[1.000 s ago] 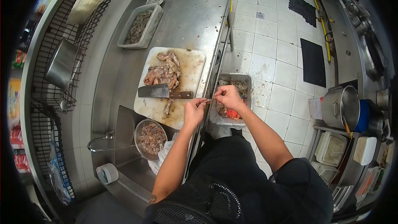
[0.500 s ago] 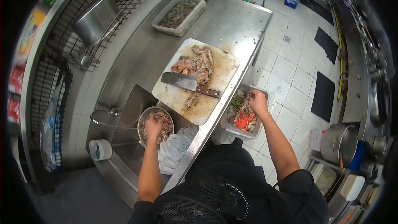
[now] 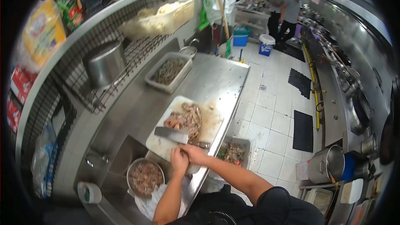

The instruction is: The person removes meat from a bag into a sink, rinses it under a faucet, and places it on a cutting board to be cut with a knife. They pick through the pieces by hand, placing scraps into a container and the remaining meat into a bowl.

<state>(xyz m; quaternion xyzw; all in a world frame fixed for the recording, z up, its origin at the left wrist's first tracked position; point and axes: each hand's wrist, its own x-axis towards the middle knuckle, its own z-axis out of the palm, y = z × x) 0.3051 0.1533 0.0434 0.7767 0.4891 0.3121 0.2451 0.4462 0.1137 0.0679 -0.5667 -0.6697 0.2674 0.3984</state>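
We see the steel bench (image 3: 212, 75) stretching ahead of our hands, with the sink (image 3: 125, 154) set into it to their left. Down to their right, below the bench edge, sits the waste bin (image 3: 248, 152), part filled with mixed scraps. The white cutting board (image 3: 213, 127) lies under and ahead of our hands, and well beyond it stands the pale tub (image 3: 175, 84) of greyish pieces. To their left, in the sink, the metal bowl (image 3: 130, 176) holds chopped pieces (image 3: 146, 178), with the white bag (image 3: 146, 204) beside it. The meat (image 3: 187, 118) rests in a heap on the board, just ahead of our hands; the cleaver (image 3: 171, 134) lies flat between, its handle near our right hand (image 3: 195, 154). Our left hand (image 3: 179, 161) and right hand meet over the board's near end, fingers curled close together; we cannot tell what, if anything, they grip.
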